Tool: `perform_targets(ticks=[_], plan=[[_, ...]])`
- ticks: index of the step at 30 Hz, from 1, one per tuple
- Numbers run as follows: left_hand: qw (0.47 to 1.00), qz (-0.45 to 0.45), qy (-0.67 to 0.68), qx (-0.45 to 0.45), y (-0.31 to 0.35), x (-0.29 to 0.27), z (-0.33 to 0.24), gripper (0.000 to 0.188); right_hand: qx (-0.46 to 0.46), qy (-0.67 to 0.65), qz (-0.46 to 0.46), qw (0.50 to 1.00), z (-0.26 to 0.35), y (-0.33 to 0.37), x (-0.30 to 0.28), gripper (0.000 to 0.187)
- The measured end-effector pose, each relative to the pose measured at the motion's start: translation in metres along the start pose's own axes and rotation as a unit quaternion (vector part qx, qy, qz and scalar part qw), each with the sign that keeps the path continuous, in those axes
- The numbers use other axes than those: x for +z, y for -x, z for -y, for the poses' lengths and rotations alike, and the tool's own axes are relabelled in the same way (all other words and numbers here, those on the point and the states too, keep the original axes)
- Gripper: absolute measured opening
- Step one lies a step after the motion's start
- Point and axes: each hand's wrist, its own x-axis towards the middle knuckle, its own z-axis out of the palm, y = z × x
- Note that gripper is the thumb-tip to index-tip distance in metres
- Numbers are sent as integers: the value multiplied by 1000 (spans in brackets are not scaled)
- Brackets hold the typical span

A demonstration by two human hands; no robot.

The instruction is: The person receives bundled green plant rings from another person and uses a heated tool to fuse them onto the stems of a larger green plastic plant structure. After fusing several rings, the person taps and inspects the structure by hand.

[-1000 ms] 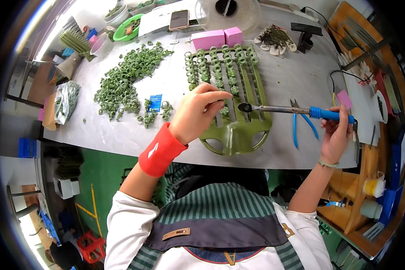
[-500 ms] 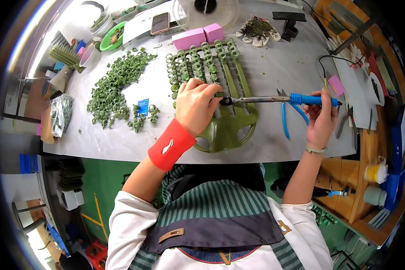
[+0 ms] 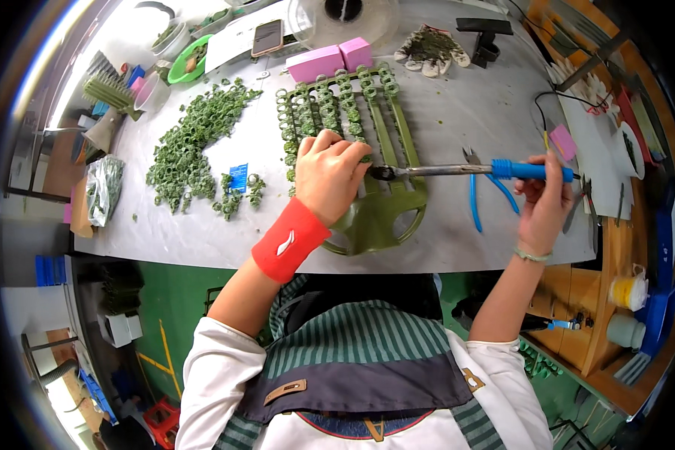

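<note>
A soldering iron (image 3: 517, 170) with a blue handle and a long metal shaft lies nearly level, gripped near its cord end by my right hand (image 3: 545, 214). Its dark tip is beside the fingertips of my left hand (image 3: 326, 176). That hand, with a red wristband, pinches a small green ring-shaped piece (image 3: 366, 158), mostly hidden by the fingers. Under both is an olive-green frame (image 3: 375, 225) with long parallel bars. Rows of green rings (image 3: 350, 105) cover several bars, while those on the right are partly bare.
A pile of green ring pieces (image 3: 195, 146) spreads to the left, near a small blue card (image 3: 237, 177). Pink blocks (image 3: 315, 65) stand behind the frame. Blue-handled pliers (image 3: 475, 202) lie under the iron's shaft. A soiled glove (image 3: 431, 51) and a phone (image 3: 267, 37) are farther back.
My right hand has shifted slightly right and down with the soldering iron, and its tip has drawn a little right. My left hand stays at the frame, nearly still.
</note>
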Motion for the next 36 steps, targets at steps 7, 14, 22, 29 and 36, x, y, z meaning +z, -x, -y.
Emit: perform_targets(ticks=[7,14,22,29,36], plan=[[958,-32,248,-141,-1,-26,33,21,12,-2,-17,1000,14,3,-11,29],[965,155,26,-212,75,-55,164,25,18,0,-1,1000,16,6,-6,31],[934,32,199,-295,61,-64,113,27,8,22,0,1000,16,5,-7,31],[933,62,310,-170,23,-52,0,22,-2,25,7,1000,14,5,-11,29],[985,-20,152,-78,19,-11,-14,22,27,0,24,999,0,4,-8,29]])
